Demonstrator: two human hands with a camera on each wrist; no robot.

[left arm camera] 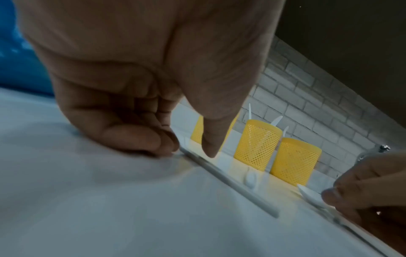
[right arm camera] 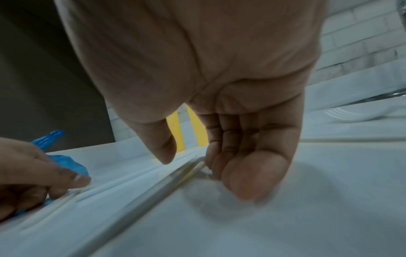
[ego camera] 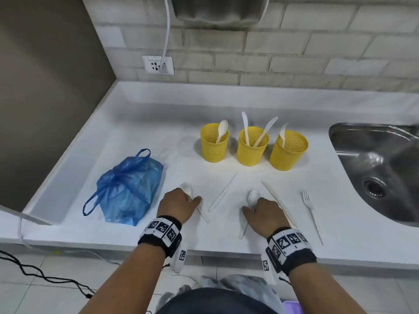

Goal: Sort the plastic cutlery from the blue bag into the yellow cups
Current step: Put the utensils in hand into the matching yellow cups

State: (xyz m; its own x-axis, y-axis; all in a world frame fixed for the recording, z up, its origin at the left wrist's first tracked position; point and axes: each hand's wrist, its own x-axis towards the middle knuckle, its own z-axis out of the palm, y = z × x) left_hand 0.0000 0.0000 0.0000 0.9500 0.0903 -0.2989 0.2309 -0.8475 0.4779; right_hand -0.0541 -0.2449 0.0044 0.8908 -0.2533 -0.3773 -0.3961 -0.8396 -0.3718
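While the left hand (ego camera: 179, 206) curls its grip down onto a fork (ego camera: 186, 189) on the worktop (ego camera: 136, 137), the right hand (ego camera: 264, 214) pinches a spoon (ego camera: 252, 197); both handles run toward the person, the yellow cups (ego camera: 251, 146) beyond.

1. White countertop (ego camera: 140, 123) against a pale brick-tile wall (ego camera: 294, 53).
2. Brown panel (ego camera: 45, 87) at left.
3. Steel sink (ego camera: 385, 168) at right.
4. Wall socket (ego camera: 158, 65), white cable (ego camera: 167, 30) plugged in.
5. Tiled floor (ego camera: 45, 291) below.

Bare counter (ego camera: 172, 141) behind bag (ego camera: 127, 189); cups (ego camera: 252, 146) seemingly block beyond.
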